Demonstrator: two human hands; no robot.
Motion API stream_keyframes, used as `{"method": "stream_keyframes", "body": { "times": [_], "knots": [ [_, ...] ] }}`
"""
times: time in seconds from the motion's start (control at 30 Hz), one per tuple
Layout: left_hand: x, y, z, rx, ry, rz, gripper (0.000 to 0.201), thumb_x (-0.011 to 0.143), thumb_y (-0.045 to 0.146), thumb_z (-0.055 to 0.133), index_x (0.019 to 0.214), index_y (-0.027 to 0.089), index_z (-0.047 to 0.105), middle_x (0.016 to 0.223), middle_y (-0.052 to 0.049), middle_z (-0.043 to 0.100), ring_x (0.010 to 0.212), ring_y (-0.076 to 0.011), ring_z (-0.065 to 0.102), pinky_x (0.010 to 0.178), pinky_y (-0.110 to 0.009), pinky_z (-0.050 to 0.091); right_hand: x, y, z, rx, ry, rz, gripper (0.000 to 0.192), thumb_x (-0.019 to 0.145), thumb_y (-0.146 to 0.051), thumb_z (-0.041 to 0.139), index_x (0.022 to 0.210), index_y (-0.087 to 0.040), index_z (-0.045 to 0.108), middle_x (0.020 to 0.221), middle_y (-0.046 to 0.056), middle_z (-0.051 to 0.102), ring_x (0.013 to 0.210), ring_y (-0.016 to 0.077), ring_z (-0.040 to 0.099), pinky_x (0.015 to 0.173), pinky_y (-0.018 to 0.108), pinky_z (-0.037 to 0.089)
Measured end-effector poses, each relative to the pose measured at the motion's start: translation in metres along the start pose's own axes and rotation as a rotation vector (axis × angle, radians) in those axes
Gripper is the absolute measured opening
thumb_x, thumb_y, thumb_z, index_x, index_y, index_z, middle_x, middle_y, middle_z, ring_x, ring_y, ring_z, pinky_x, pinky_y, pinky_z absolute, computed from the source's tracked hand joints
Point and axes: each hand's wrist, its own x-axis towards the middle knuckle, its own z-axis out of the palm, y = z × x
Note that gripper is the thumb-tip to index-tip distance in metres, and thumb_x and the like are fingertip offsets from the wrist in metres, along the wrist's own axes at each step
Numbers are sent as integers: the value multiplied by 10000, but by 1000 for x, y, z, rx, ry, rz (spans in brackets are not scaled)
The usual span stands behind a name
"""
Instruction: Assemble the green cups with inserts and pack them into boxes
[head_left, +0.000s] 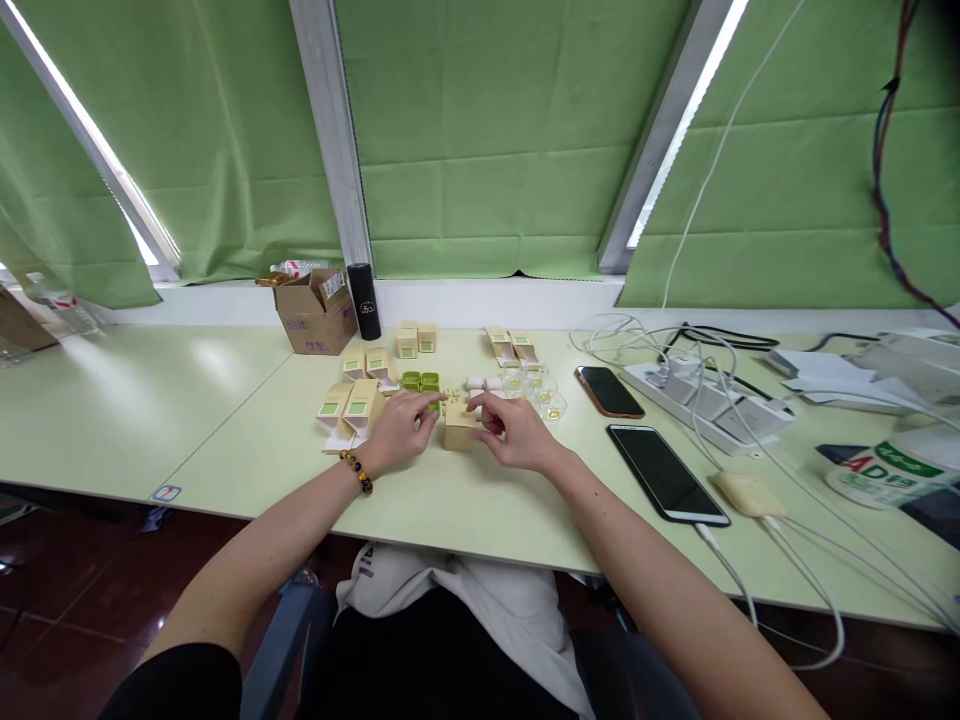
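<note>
Box (pixel 459 430): near the near edge of the table (pixel 247 450), between my hands, likely placed there so both reach it easily.
Right hand (pixel 517 430): forefinger curled over the box's top, thumb down by its right side, perhaps to steady it; I can't tell whether they press on it.
Left hand (pixel 405 428): fingertips close together by the box's left far corner; whether they pinch anything I can't tell.
Yellow pieces (pixel 454 396): loose just beyond the box, probably close because they are so small.
Pale boxes (pixel 363 402): paired on my left, seemingly lined up for order.
Green tubs (pixel 420 380), white rolls (pixel 484 384), clear cups (pixel 536 388): grouped by kind, apparently to avoid mixing.
Carton (pixel 316 315), black bottle (pixel 364 302): at the table's far edge, presumably out of my arms' way.
</note>
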Motion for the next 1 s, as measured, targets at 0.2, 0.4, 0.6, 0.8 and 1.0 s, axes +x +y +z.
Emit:
{"method": "stream_keyframes", "body": {
  "times": [0.2,0.4,0.6,0.8,1.0],
  "knots": [
    [3,0,1,55,-63,-56,285,973,149,525,1121,215,760,781,-17,739,773,-211,675,886,-400,485,4,2,-7,-166,-92,154,369,853,-195,599,1221,-207,589,691,-47,637,609,165,564,629,271,305],
    [3,0,-2,55,-68,-36,221,943,146,543,927,216,753,863,-31,777,817,-216,695,899,-402,499,7,1,-10,-280,-57,271,382,894,-187,526,1271,-211,585,740,-17,716,651,199,616,618,289,253],
    [3,0,2,104,-125,-92,353,996,197,518,1268,216,742,839,-45,749,855,-240,692,941,-424,500,3,-2,-18,-143,-64,151,395,844,-181,532,1234,-218,580,696,-52,651,608,171,583,641,283,308],
    [1,0,5,96,-203,-76,438,981,203,545,1400,201,675,820,-46,704,843,-247,651,928,-430,495,3,0,-16,-114,-115,119,464,827,-158,526,1286,-214,559,684,-57,620,620,176,568,648,279,320],
    [1,2,1,19,-142,-40,295,974,186,556,1198,206,746,848,-46,718,830,-229,647,903,-421,481,6,3,-10,-242,-116,211,471,882,-162,494,1349,-201,547,749,-15,697,665,204,611,627,285,279]
  ]
}}
